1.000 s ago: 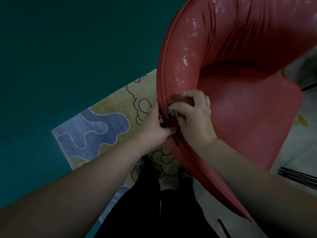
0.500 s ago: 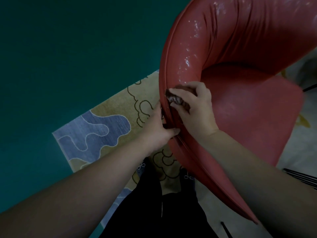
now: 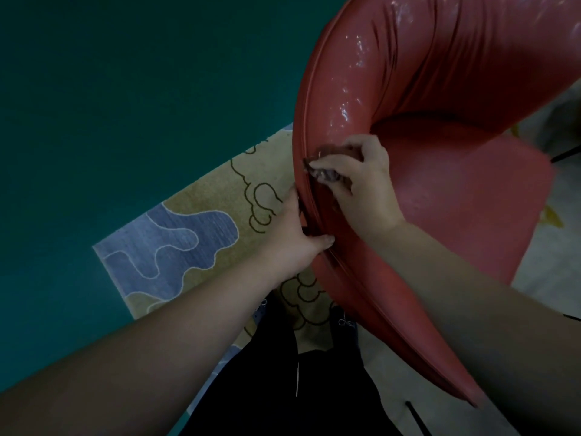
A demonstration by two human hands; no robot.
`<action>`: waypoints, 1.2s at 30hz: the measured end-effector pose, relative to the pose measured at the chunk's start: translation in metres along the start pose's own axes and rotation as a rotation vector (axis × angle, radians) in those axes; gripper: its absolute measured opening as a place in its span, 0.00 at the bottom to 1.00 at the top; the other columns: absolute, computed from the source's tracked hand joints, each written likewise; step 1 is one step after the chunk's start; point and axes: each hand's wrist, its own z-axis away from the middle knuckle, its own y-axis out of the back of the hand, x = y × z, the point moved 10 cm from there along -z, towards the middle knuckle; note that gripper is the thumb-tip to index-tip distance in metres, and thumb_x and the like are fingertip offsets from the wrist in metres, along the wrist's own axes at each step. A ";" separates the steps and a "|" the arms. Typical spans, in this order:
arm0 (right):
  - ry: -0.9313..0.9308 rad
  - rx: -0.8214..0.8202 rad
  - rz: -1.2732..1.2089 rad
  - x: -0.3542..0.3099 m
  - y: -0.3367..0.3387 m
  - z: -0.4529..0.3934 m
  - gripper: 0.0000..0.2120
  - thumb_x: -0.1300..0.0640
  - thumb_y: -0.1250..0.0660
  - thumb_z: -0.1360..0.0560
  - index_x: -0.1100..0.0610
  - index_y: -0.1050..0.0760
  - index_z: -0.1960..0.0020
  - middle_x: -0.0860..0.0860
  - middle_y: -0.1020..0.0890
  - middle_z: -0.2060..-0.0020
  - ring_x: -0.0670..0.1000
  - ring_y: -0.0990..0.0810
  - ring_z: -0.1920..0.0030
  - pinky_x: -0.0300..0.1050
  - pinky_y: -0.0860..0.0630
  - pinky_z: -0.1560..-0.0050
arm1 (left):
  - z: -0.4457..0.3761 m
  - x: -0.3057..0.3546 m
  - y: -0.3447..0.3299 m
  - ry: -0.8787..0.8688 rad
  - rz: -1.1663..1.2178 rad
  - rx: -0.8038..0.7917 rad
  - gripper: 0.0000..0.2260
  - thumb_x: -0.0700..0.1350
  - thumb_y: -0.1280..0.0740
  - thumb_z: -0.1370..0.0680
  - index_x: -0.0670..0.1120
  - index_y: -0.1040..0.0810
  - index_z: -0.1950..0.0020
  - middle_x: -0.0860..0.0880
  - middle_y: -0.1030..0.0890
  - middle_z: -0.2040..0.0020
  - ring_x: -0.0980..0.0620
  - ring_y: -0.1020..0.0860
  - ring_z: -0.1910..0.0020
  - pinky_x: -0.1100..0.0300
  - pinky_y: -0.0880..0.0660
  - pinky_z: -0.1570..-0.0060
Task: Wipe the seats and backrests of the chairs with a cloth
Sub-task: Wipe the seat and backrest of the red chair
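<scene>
Right hand (image 3: 361,180) higher up backrest (image 3: 345,89), grip around cloth (image 3: 330,174); left hand (image 3: 292,240) clasping rim.

Glossy, wet-sheened chair (image 3: 424,89); woven rug (image 3: 188,234)

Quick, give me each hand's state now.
Left hand: grips the chair's backrest rim.
Right hand: holds the cloth against the rim.

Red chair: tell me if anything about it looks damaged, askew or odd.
No damage shows. The chair has shiny wet-looking streaks on its inner backrest, near where the right hand presses the cloth. The left hand grips the rim. The dim picture may hide small flaws.
</scene>
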 end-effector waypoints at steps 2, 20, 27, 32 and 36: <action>0.007 -0.007 -0.036 0.007 0.002 0.027 0.16 0.67 0.28 0.28 0.50 0.16 0.47 0.54 0.28 0.42 0.58 0.30 0.40 0.57 0.28 0.39 | -0.001 -0.001 0.001 -0.005 0.018 -0.009 0.41 0.41 0.25 0.32 0.58 0.42 0.26 0.58 0.25 0.37 0.55 0.25 0.38 0.48 0.25 0.39; -0.006 0.066 -0.059 0.024 0.006 0.003 0.17 0.63 0.29 0.28 0.47 0.17 0.44 0.54 0.27 0.43 0.56 0.29 0.43 0.60 0.27 0.43 | -0.045 0.029 0.026 -0.003 -0.011 -0.087 0.53 0.40 0.24 0.34 0.71 0.56 0.26 0.61 0.40 0.25 0.52 0.27 0.34 0.50 0.23 0.41; -0.045 0.067 -0.050 0.026 0.005 -0.043 0.16 0.60 0.29 0.27 0.44 0.18 0.44 0.53 0.26 0.42 0.57 0.29 0.42 0.62 0.27 0.46 | -0.067 0.042 0.036 0.017 -0.007 -0.085 0.54 0.43 0.23 0.37 0.72 0.56 0.28 0.71 0.38 0.33 0.53 0.27 0.33 0.53 0.23 0.43; 0.102 -0.039 -0.029 0.010 -0.001 -0.026 0.15 0.59 0.31 0.28 0.44 0.17 0.45 0.54 0.25 0.45 0.58 0.28 0.45 0.62 0.27 0.50 | -0.074 0.046 0.038 0.019 -0.040 -0.128 0.55 0.46 0.23 0.40 0.74 0.56 0.28 0.72 0.38 0.33 0.53 0.23 0.38 0.49 0.24 0.41; -0.043 0.111 0.034 0.023 0.006 -0.108 0.13 0.56 0.29 0.27 0.44 0.17 0.45 0.54 0.24 0.44 0.59 0.28 0.44 0.60 0.27 0.49 | -0.091 0.053 0.045 0.000 -0.018 -0.162 0.52 0.43 0.23 0.38 0.78 0.53 0.33 0.79 0.38 0.38 0.59 0.20 0.44 0.57 0.22 0.48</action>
